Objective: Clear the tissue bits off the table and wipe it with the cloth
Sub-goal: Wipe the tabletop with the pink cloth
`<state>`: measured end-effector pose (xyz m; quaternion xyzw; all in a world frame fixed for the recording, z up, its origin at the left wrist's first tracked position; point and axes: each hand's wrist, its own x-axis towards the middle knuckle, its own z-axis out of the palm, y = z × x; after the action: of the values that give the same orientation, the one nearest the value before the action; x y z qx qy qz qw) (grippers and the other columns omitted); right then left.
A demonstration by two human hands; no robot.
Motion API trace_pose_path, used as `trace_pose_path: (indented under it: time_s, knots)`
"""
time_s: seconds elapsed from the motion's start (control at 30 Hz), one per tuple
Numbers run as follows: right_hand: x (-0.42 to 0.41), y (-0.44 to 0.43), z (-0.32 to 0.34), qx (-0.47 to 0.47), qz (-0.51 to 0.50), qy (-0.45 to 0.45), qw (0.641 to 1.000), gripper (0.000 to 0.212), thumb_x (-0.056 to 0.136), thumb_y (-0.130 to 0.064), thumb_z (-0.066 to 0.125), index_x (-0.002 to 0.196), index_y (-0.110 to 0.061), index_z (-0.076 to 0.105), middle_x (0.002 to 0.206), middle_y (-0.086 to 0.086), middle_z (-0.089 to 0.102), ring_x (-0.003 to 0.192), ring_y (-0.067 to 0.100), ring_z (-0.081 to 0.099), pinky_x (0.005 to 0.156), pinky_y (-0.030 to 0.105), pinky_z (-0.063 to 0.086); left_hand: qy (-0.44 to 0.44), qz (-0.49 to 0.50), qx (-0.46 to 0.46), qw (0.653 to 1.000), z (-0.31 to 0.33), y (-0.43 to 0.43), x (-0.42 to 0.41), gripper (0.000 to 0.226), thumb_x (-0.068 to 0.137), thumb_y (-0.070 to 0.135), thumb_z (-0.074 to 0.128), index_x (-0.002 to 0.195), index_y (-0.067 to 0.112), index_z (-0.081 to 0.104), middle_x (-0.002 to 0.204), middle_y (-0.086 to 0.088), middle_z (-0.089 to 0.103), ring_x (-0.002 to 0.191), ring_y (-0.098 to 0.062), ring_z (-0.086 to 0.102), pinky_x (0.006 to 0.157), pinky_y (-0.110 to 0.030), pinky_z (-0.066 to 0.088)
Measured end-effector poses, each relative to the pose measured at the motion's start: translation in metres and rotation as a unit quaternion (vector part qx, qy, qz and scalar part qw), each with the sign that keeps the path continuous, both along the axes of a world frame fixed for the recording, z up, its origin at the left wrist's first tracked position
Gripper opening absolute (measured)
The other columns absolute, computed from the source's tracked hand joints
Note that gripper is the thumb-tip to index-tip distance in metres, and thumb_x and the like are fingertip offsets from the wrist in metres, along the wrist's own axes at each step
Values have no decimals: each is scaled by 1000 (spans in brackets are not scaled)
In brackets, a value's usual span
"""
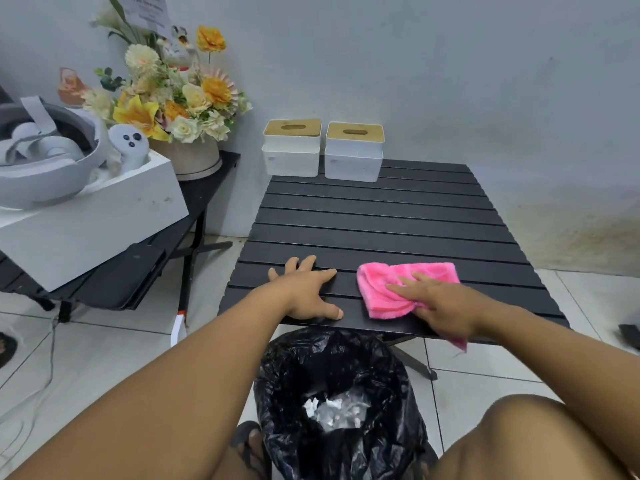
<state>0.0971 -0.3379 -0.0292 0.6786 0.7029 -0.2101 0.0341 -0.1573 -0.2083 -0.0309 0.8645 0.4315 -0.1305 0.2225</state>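
Note:
A pink cloth [391, 282] lies bunched on the near right part of the black slatted table [381, 216]. My right hand [440, 303] presses down on the cloth and grips its near end, a corner of which hangs over the table's front edge. My left hand [308, 289] rests flat on the table's near left edge, fingers spread, holding nothing. White tissue bits [332, 408] lie at the bottom of a bin lined with a black bag [311, 368], on the floor just below the table's front edge. I see no tissue bits on the tabletop.
Two white tissue boxes with wooden lids [292, 147] [354, 150] stand at the table's far left edge by the wall. To the left, a second black table [194, 202] carries a white box with a headset [79, 202] and a flower pot [173, 109].

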Motion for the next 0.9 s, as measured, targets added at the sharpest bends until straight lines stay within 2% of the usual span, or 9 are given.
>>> trace_pose_path:
  time_s: [0.17,0.27,0.33,0.4,0.5,0.57,0.7,0.9]
  knots:
    - [28,-12,-19,60,-100,-17,993,62,100,-19,41,152,-47,22,161,-16,18,152,18,6,122,41,16,3,-25,4,1000,-1,-7,21,93,79,68,63,155,44,17,167,0,-4,151,-31,-12,115,-67,-1]
    - [14,-14,-30,86,-69,-5,994,63,99,-19,42,152,-45,21,161,-16,14,152,22,4,122,48,10,5,-35,10,999,-4,-9,35,95,78,69,63,155,44,16,167,-1,-4,151,-32,-11,116,-67,1]
    - [7,-21,-32,93,-13,12,995,63,100,-19,42,151,-49,20,160,-20,12,151,17,-1,123,46,5,9,-41,15,999,-5,-9,41,96,77,69,63,156,44,14,167,-1,-4,151,-32,-11,116,-67,2]
    - [7,-31,-30,99,42,20,994,60,102,-23,42,150,-51,19,158,-24,10,149,11,-6,123,38,-1,10,-48,16,999,-6,-8,45,96,78,69,62,156,43,12,167,-2,-4,151,-33,-12,117,-66,1]
    - [22,-43,-23,89,78,18,993,56,104,-28,41,146,-56,18,154,-30,3,144,-3,-12,113,15,-12,12,-55,20,998,-7,-7,48,97,77,72,61,156,43,12,167,-1,-4,151,-33,-12,117,-65,2]
    - [38,-49,-21,84,70,18,994,56,104,-30,42,142,-63,17,153,-34,2,142,-11,-13,111,10,-10,13,-56,21,998,-7,-6,47,97,76,73,61,156,44,13,167,0,-4,151,-32,-12,118,-64,4]
    - [63,-54,-23,84,12,9,996,59,103,-26,44,137,-66,18,150,-37,7,145,-6,-4,121,23,5,12,-57,18,998,-7,-6,46,97,76,74,60,156,44,13,167,0,-4,152,-31,-12,118,-64,4]
    - [49,-36,-30,115,-77,30,990,58,100,-16,44,147,-49,31,157,-21,22,151,14,8,123,39,12,22,-58,20,998,-6,-7,49,102,73,76,60,156,45,10,167,0,-5,151,-31,-13,118,-64,4]
